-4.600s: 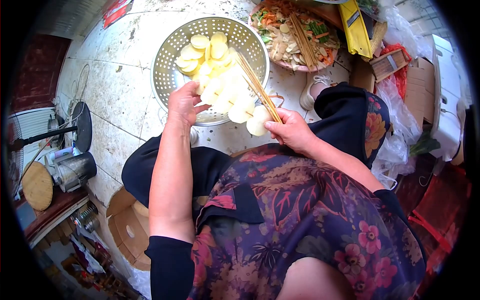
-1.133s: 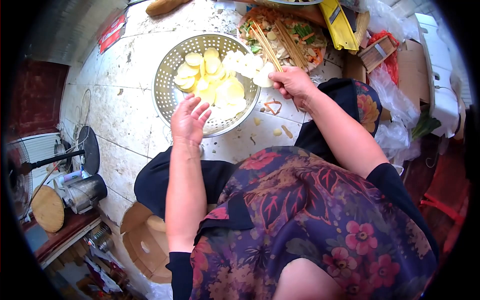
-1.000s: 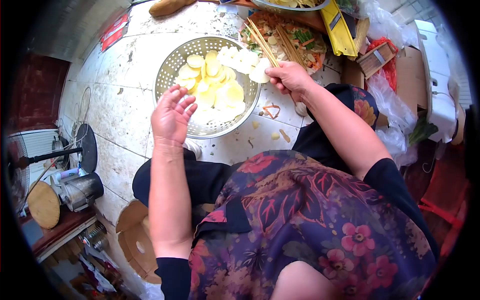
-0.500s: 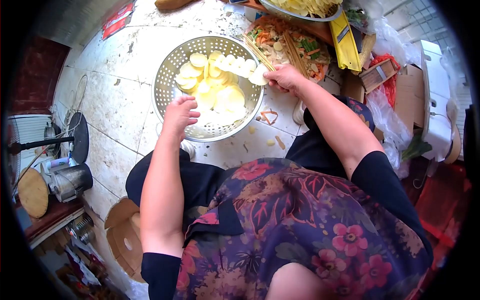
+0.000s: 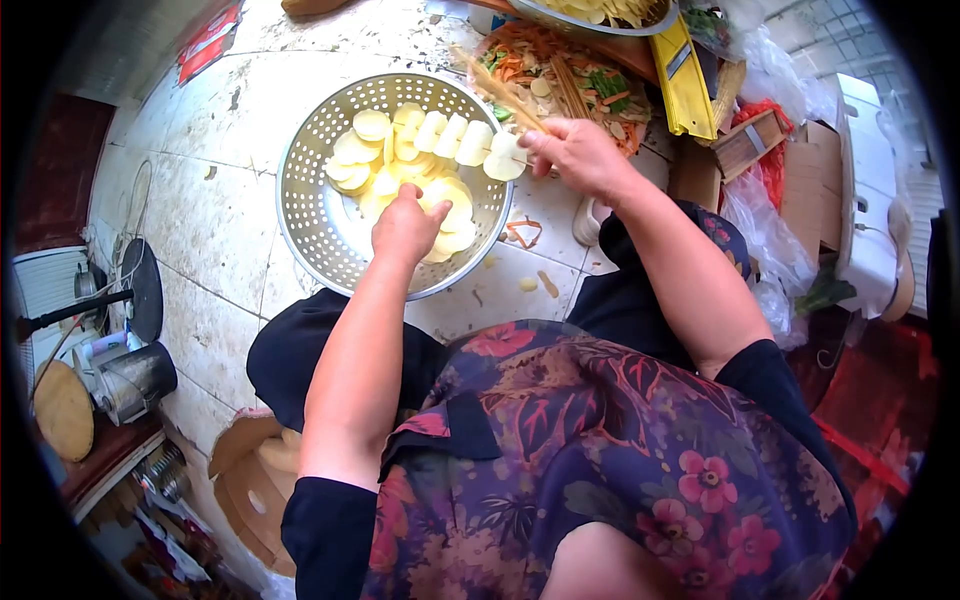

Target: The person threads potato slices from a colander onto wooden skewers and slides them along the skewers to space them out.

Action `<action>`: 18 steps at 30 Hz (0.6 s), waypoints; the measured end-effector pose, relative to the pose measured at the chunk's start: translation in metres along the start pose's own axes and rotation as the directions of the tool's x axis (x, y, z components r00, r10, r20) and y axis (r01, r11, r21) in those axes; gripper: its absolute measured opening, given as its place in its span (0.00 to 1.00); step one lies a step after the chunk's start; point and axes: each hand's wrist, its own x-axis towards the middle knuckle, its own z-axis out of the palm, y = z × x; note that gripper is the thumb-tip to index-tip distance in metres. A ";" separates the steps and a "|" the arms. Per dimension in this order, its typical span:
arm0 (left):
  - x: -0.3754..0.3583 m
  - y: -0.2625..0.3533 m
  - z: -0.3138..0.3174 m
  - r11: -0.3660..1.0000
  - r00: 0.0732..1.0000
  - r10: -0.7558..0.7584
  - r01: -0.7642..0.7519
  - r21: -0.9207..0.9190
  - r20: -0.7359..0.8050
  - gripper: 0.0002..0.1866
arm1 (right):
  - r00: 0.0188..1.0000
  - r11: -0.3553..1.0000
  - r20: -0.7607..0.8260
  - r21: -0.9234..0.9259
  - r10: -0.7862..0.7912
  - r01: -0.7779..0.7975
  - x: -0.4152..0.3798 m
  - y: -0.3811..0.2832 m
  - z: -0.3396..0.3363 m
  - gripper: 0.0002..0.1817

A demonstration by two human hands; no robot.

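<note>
A metal colander (image 5: 310, 235) on the floor holds pale potato-like slices (image 5: 355, 150). Over its middle, my left hand (image 5: 408, 225) reaches down to the slices, thumb and fingers drawn together; what they hold, if anything, is hidden. My right hand (image 5: 575, 155), at the colander's right edge, is closed on a bundle of wooden skewers (image 5: 510, 97). From this hand a row of threaded slices (image 5: 472, 143) extends left over the colander, on a skewer mostly hidden by them.
Shredded vegetables (image 5: 610, 85) lie beyond the right hand, beside a yellow slicer (image 5: 683, 80) and a metal bowl (image 5: 600, 22). A wooden grater (image 5: 750, 143) and plastic bags are at right. A cardboard box (image 5: 240, 480) stands at lower left, below a metal pot (image 5: 140, 380).
My left hand has moved right and down onto the slices, its fingers drawing together. The colander appears slightly further left in view. The skewers in my right hand have tilted.
</note>
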 end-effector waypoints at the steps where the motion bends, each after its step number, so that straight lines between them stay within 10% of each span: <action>1: 0.001 0.003 0.002 1.000 1.000 0.004 -0.004 0.006 0.004 0.28 | 1.000 1.000 -0.005 0.005 0.004 -0.004 -0.006 -0.007 0.005 0.15; 17: 0.028 -0.024 0.014 0.983 0.984 0.123 -0.139 -0.121 -0.130 0.14 | 0.935 0.982 0.334 0.095 0.123 -0.163 -0.031 -0.016 0.041 0.12; 18: 0.029 -0.025 0.010 0.904 0.998 0.019 -0.045 -0.424 -0.066 0.12 | 0.926 0.976 0.351 0.105 0.142 -0.190 -0.032 -0.012 0.045 0.12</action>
